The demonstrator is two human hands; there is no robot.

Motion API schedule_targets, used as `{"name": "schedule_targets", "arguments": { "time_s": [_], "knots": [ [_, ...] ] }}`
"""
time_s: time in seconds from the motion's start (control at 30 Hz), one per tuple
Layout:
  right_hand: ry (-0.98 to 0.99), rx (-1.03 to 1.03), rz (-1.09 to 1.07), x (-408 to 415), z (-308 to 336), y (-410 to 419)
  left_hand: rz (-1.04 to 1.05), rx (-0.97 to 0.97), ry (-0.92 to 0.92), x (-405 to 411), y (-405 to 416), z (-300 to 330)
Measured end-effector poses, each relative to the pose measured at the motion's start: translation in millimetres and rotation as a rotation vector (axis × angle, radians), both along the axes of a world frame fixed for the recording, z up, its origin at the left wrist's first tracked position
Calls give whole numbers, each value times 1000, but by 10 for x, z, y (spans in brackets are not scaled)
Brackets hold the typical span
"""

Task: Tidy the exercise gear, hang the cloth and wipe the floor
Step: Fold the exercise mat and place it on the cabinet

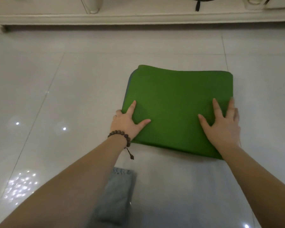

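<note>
We are kneeling on a glossy white tiled floor, which carries everything here; it is still to be wiped, and we see no cloth in view. Along its far edge runs the base of a white cabinet, with a black cable hanging down in front of it.

The folded green exercise mat lies flat on the tiles straight ahead of our knee, its stacked layers showing a greyish underside at the left edge. We judge it is being pressed down so the springy folds stay flat and squared.

Our left hand rests on the mat's near left corner, thumb and forefinger spread on top, the other fingers curled over the edge, steadying that side. Our right hand lies open, fingers splayed, flattening the near right part. A beaded bracelet circles the left wrist.
</note>
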State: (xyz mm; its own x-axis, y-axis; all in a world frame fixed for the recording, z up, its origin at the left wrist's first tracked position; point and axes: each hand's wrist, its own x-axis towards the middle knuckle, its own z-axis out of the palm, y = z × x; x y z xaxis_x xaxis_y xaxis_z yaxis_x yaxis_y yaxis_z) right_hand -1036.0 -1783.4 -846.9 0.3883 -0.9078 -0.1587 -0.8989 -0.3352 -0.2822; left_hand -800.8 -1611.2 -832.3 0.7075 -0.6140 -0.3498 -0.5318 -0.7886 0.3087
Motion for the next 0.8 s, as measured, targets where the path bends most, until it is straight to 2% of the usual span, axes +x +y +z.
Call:
{"name": "schedule_targets", "arguments": {
  "time_s": [0.1,0.3,0.37,0.53,0.67,0.8],
  "knots": [
    [-102,131,-123,-78,44,-39,46,-135,113,96,61,69],
    [-107,120,-133,-124,43,-27,36,-307,171,127,178,1],
    [-102,149,-130,-136,36,-41,9,-314,193,98,183,-92],
    [-396,353,-343,-221,66,-196,165,-307,320,283,13,-117],
    [-530,558,-411,-271,94,-255,132,-286,453,393,-193,-59],
    [-568,621,-397,-301,148,-266,170,-255,536,439,-256,-27]
  ]
}}
